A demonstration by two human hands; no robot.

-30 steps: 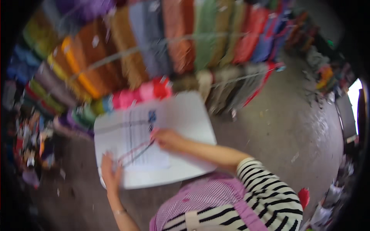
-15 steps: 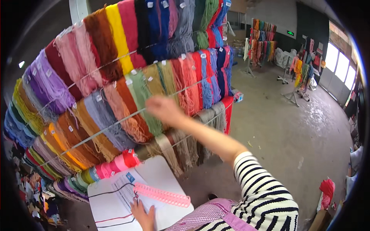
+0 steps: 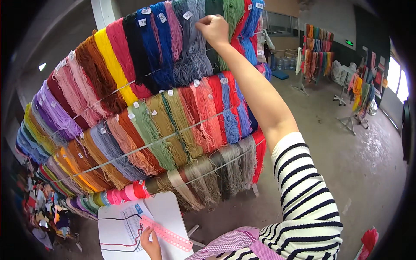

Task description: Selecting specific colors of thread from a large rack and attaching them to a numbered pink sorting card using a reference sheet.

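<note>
My right hand [image 3: 214,30] is raised to the top row of a yarn rack, at a grey-blue skein [image 3: 195,47] beside a dark green one [image 3: 213,8]. Its fingers are pinched together; whatever lies between them is too small to make out. Low in front, my left hand [image 3: 151,245] rests on a white board [image 3: 162,203] with its fingertips out against a pink strip with holes [image 3: 167,234]. Dark and red threads [image 3: 119,247] run from near the strip across the board and a printed sheet [image 3: 130,221].
Tagged skeins in many colours hang in tiers, among them a yellow skein [image 3: 115,65] and a light green skein [image 3: 149,134]. More yarn stands [image 3: 318,56] are at the far right. Heaped scraps [image 3: 47,212] lie at the lower left; a red bundle [image 3: 368,242] is lower right.
My right hand has risen from the middle row to the top row, and its arm has stretched out. The view has shifted. My left hand stays by the strip, its fingers closer together.
</note>
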